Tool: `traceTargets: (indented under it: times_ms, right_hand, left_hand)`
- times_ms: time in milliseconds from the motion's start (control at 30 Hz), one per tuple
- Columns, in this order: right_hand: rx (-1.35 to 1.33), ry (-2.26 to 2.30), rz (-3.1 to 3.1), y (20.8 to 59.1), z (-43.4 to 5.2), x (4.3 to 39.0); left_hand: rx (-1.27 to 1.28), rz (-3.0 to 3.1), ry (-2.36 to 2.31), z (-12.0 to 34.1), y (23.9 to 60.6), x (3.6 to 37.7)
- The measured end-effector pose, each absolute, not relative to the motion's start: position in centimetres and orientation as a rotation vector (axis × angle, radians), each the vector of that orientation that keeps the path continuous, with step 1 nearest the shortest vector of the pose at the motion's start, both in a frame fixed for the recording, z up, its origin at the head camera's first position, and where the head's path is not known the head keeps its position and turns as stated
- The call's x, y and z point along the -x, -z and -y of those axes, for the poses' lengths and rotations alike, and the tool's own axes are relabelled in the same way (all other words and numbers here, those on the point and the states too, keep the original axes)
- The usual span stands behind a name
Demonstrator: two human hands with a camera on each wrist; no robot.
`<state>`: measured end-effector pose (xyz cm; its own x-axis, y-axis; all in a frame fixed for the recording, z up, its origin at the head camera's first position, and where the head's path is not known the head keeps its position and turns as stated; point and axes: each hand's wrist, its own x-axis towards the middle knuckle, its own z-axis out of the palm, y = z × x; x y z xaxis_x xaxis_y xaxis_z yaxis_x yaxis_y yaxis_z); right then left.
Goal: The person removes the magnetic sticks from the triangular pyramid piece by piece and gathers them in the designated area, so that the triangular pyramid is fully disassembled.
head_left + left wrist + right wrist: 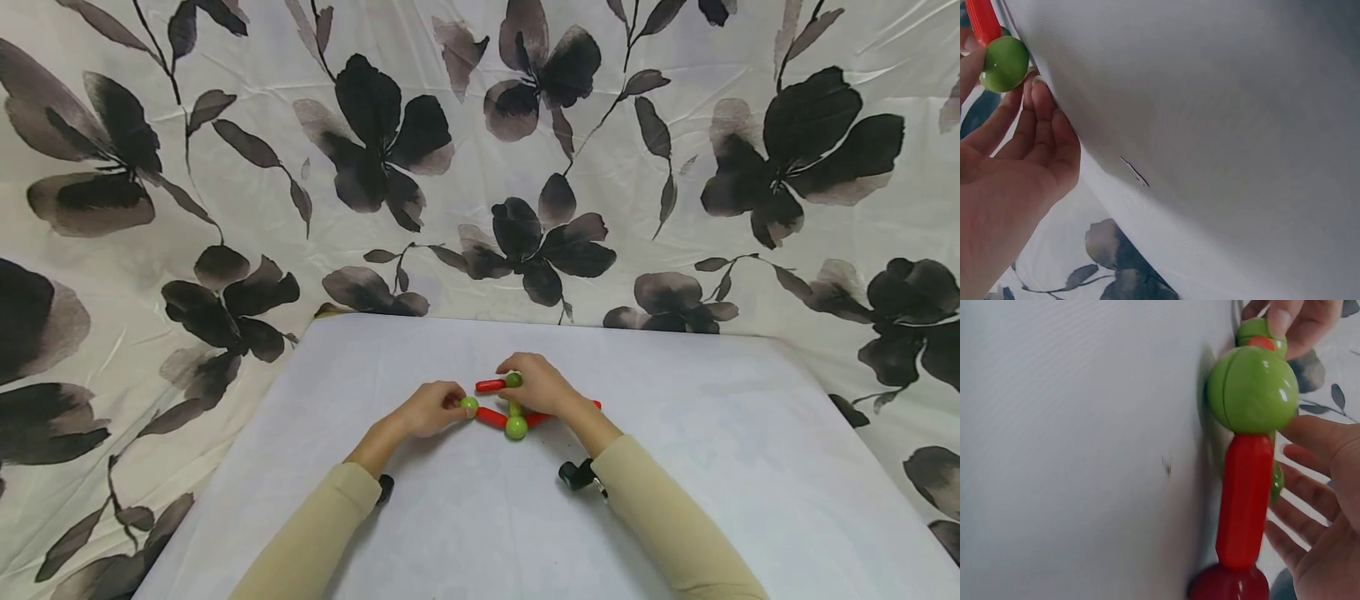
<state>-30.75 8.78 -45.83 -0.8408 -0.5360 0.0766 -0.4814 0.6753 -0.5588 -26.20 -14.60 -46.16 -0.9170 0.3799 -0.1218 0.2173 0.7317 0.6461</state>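
At frame centre, the left hand (431,408) pinches a small green plastic ball (469,405); the right hand (542,386) pinches the upper green ball (513,380). Between them, red plastic rods (491,417) run left-right on the white table (712,433).

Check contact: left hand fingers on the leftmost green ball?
Touching. The left wrist view shows the left hand fingertips pressed against the green ball, thumb on its other side. The head view agrees.
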Motion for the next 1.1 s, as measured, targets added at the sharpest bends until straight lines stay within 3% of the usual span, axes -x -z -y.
traceTargets:
  times_ms: [467, 1100]
  right_hand:
    - [0.9, 0.891, -2.781, 44.2, -10.1, 28.5]
    - [1.033, 0.821, -2.748, 46.5, -7.7, 26.9]
  left_hand:
    - [-0.483, -2.688, -0.978, 15.1, 46.4, 26.3]
    - [-0.475, -2.662, -0.984, 15.0, 46.3, 26.3]
